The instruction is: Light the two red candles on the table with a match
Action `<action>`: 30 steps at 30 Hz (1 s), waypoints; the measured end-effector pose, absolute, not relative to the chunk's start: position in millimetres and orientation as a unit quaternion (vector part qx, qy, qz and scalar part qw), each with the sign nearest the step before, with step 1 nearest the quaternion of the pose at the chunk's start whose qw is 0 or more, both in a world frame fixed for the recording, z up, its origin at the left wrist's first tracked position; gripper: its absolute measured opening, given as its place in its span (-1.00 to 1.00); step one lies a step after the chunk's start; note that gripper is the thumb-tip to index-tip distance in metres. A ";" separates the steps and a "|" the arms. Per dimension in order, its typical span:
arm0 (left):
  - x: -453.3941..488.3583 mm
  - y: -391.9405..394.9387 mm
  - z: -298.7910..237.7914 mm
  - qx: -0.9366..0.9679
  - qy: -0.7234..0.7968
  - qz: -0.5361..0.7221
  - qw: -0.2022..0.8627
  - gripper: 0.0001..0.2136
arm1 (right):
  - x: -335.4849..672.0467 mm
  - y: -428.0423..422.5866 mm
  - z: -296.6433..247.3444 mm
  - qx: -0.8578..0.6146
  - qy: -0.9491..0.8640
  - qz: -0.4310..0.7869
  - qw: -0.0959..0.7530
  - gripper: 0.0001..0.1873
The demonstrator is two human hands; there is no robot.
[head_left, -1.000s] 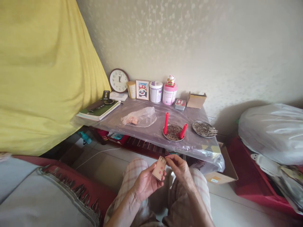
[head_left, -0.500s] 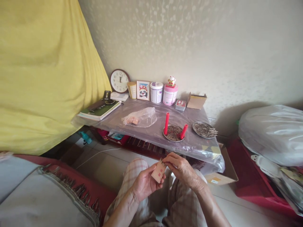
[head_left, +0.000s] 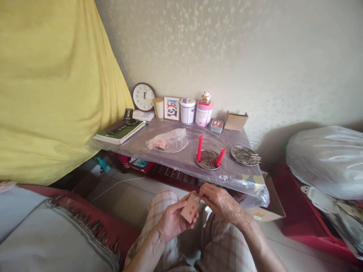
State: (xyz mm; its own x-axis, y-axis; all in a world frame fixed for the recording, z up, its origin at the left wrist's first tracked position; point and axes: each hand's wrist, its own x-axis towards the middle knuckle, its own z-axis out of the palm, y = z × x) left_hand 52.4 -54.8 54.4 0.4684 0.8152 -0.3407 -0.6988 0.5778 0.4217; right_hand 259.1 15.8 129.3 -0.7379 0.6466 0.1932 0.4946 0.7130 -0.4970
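Note:
A small tan matchbox [head_left: 189, 212] with red characters is tilted over my lap, its tray partly slid out. Several matches [head_left: 195, 197] show in the tray's exposed end. My left hand [head_left: 175, 218] grips the box from the left, thumb along its edge and fingers beneath. The fingers of my right hand [head_left: 217, 200] are pinched together at the upper right corner of the tray, touching it. Just beyond, two red candles [head_left: 200, 147] stand on a round metal plate [head_left: 208, 168], the shorter one [head_left: 220, 157] leaning.
A low table [head_left: 170, 160] under clear plastic stands ahead. On it are a second plate with matchsticks [head_left: 245, 155], a plastic bag [head_left: 172, 139], a book [head_left: 119, 132], a clock [head_left: 144, 97] and canisters [head_left: 187, 110]. A cardboard box [head_left: 272, 196] and red bin [head_left: 306, 223] stand right.
The matchbox tray is further out, and more matches show. My right fingertips have moved slightly right, from over the box's end to the tray's corner. My left hand has barely moved.

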 end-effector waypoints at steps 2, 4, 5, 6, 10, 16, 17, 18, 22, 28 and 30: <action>51.5 -54.8 55.3 0.120 0.254 0.446 0.849 -0.43 | 265.3 17.8 126.7 -0.331 -0.893 0.236 0.196 -0.79; 50.5 -54.2 56.2 0.126 0.250 0.449 0.849 -0.38 | 271.3 19.7 121.6 -0.363 -0.859 0.278 0.232 -0.83; 49.9 -53.7 56.6 0.128 0.248 0.451 0.848 -0.36 | 273.6 20.1 118.5 -0.386 -0.832 0.305 0.257 -0.85; 49.4 -53.1 57.0 0.129 0.246 0.453 0.847 -0.36 | 275.0 19.9 115.4 -0.410 -0.799 0.334 0.288 -0.87; 48.6 -49.6 59.8 0.126 0.241 0.469 0.840 -0.42 | 270.7 12.4 104.6 -0.457 -0.669 0.425 0.402 -0.80; 51.8 -43.3 69.6 0.104 0.235 0.509 0.821 -0.50 | 243.4 -2.5 86.1 -0.447 -0.576 0.471 0.497 -0.66; 52.3 -42.5 71.4 0.099 0.235 0.516 0.818 -0.52 | 238.9 -4.8 83.3 -0.442 -0.564 0.472 0.513 -0.63; 52.8 -41.8 73.0 0.096 0.232 0.522 0.815 -0.54 | 235.2 -7.1 81.1 -0.434 -0.562 0.473 0.521 -0.61; 54.8 -41.0 77.5 0.079 0.220 0.544 0.806 -0.61 | 230.2 -17.5 76.7 -0.415 -0.613 0.448 0.502 -0.52; 58.7 -40.6 80.5 0.034 0.204 0.550 0.809 -0.61 | 239.4 -23.8 62.9 -0.393 -0.693 0.396 0.457 -0.22; 59.3 -40.2 80.7 0.036 0.193 0.552 0.811 -0.63 | 240.5 -22.3 53.9 -0.371 -0.703 0.403 0.453 -0.19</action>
